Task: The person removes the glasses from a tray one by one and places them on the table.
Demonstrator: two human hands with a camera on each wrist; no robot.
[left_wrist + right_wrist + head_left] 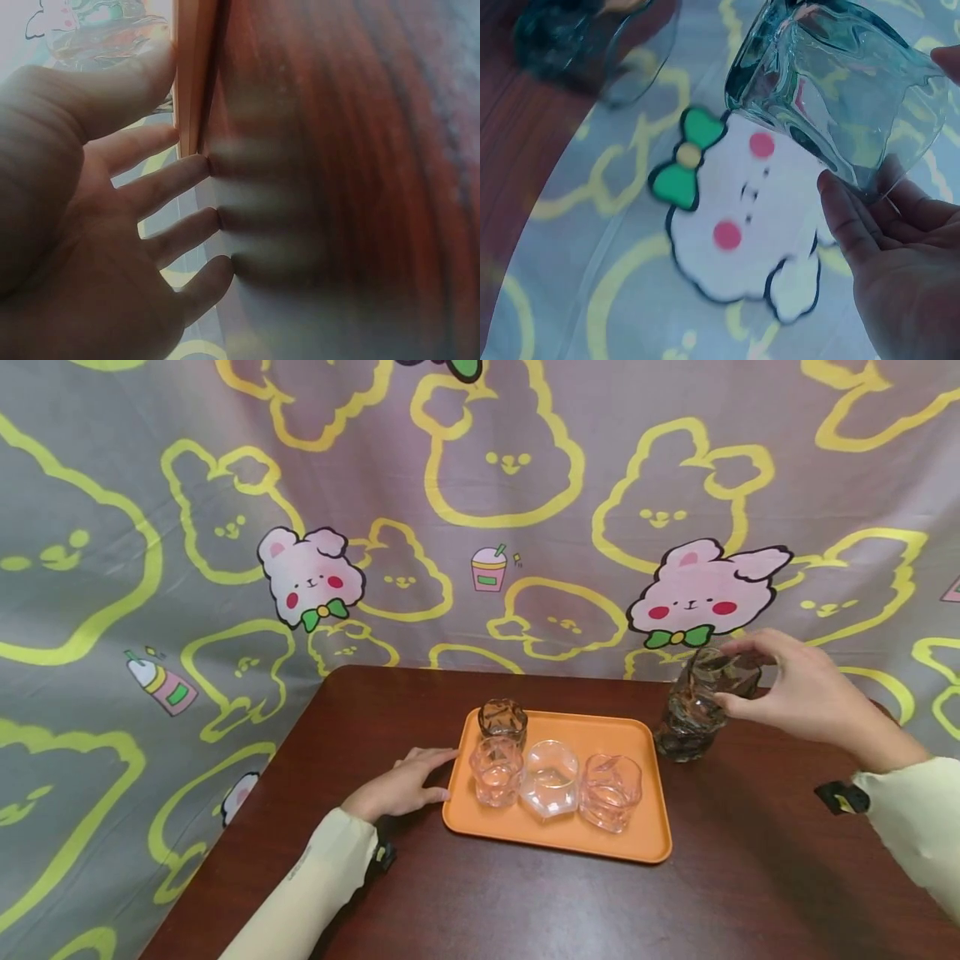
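My right hand [813,689] pinches a dark grey glass tumbler [723,672] by its rim, thumb on one side and fingers on the other. In the right wrist view the held glass tumbler [840,90] hangs tilted and looks greenish. A second dark glass [684,739] stands on the table just below it, right of the orange tray [555,841]. My left hand [397,785] rests at the tray's left edge with fingers spread. In the left wrist view, the thumb and fingertips [196,165] lie along the tray's side.
On the tray stand a brown glass [502,717] at the back left, a pink glass [497,777] before it, a clear glass [551,785] in the middle and another pink glass [611,793] at the right. A patterned curtain [495,610] hangs behind the dark wooden table [480,906].
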